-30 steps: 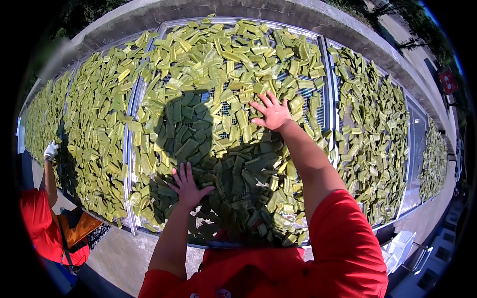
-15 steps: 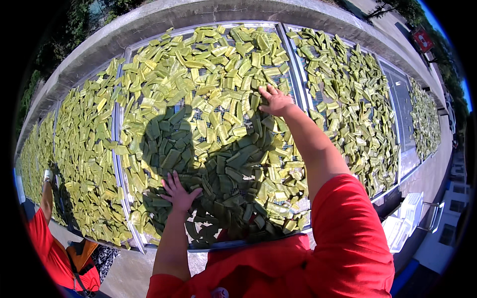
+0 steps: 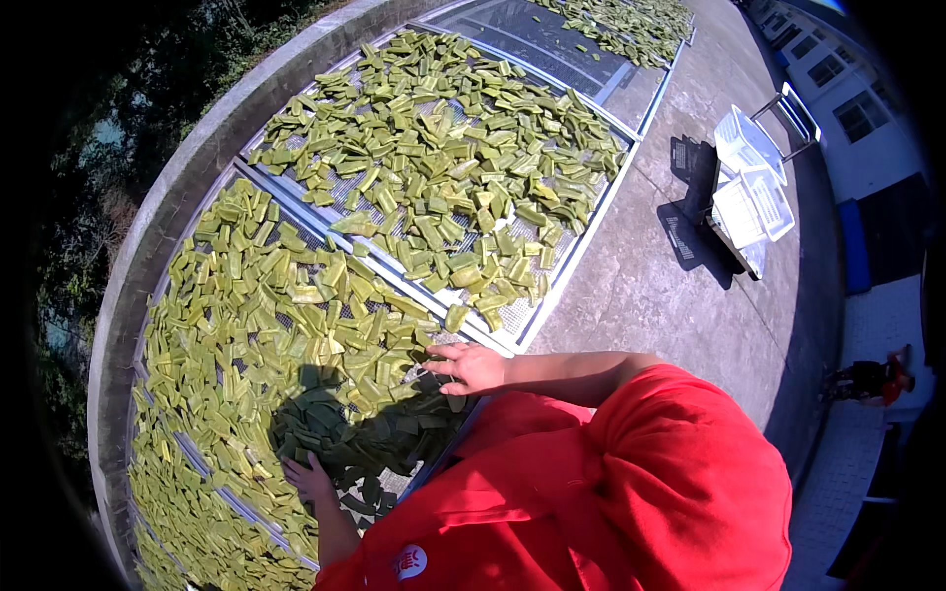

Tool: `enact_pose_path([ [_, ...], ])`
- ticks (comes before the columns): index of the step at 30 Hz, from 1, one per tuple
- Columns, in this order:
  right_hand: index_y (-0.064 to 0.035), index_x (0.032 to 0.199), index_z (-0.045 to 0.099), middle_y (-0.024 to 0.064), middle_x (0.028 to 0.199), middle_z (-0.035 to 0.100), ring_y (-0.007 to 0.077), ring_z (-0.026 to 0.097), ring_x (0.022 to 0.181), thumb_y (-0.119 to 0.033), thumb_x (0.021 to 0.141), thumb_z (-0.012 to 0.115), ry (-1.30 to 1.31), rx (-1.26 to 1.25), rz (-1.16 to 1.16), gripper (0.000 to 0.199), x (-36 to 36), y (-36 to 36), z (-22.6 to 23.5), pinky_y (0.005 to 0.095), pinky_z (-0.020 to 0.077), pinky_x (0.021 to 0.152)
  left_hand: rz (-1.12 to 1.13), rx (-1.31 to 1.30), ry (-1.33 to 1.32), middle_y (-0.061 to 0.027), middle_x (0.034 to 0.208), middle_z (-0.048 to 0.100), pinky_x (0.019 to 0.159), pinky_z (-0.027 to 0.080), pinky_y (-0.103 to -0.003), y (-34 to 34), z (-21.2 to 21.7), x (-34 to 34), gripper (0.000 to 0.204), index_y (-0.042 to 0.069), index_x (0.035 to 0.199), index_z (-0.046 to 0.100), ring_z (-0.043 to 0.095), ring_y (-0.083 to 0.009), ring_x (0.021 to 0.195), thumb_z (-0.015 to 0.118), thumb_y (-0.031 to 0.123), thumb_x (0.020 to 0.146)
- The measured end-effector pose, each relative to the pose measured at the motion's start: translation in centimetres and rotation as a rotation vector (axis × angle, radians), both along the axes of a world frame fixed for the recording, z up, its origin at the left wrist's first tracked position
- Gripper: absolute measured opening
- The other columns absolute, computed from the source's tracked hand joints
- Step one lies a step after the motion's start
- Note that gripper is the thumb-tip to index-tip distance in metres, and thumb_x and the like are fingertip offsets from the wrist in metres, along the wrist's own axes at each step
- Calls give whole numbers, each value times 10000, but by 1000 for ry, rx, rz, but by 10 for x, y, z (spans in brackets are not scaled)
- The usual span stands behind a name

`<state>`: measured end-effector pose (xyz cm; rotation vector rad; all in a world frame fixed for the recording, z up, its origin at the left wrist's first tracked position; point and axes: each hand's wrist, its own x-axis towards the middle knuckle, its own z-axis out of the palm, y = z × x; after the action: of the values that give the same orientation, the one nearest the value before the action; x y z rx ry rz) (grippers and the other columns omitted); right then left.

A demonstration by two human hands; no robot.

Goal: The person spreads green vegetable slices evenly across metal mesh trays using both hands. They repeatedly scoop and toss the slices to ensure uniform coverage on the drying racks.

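Observation:
Many flat, cut green plant pieces (image 3: 227, 305), curled at the edges, lie spread on a mesh drying rack (image 3: 516, 315) with pale metal frames. My right hand (image 3: 471, 367) reaches across the near edge, fingers stretched out and touching the pieces beside the frame corner. Lower left, my left hand (image 3: 310, 483) rests on the shaded pieces with its fingers apart. Neither hand shows a piece gripped in it. My shadow darkens the pieces between the two hands, and mesh shows through where they lie thin.
A low curved concrete wall (image 3: 128, 246) borders the racks on the left, trees beyond it. Further racks carry more pieces, with a mostly bare panel (image 3: 522, 39) among them. White plastic crates (image 3: 751, 192) sit on a cart on the concrete (image 3: 660, 286). Another person (image 3: 872, 379) is far right.
The view has swung to the right, bringing the crates and concrete into sight. The co-worker on the left has left the picture. My right hand is now nearer the body, by the rack's edge.

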<state>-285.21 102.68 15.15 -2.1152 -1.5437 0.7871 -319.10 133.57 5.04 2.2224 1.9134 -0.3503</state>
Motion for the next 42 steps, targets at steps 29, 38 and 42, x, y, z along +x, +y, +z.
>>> enact_pose_path([
  [29, -14, 1214, 543, 218, 1147, 586, 323, 567, 1081, -355, 817, 596, 750, -517, -1861, 526, 32, -616, -77, 368, 443, 923, -802, 119, -300, -59, 1504, 149, 1060, 53, -613, -364, 94, 641, 623, 162, 1429, 226, 130, -268, 1385, 498, 336, 896],
  [38, 36, 1187, 549, 212, 1124, 606, 307, 589, 1053, -306, 814, 623, 1013, -309, -2228, 511, 83, -661, -95, 361, 452, 899, -1413, -198, -500, -74, 1471, 230, 1047, 107, -622, -604, 69, 912, 607, 151, 1385, 332, 184, -281, 1363, 529, 390, 863],
  [42, 37, 1185, 551, 211, 1125, 606, 306, 588, 1055, -303, 815, 623, 1003, -281, -2187, 508, 181, -694, -97, 363, 450, 901, -1721, -337, -469, -63, 1465, 246, 1052, 91, -618, -707, 74, 979, 593, 182, 1379, 349, 179, -272, 1366, 520, 418, 862],
])
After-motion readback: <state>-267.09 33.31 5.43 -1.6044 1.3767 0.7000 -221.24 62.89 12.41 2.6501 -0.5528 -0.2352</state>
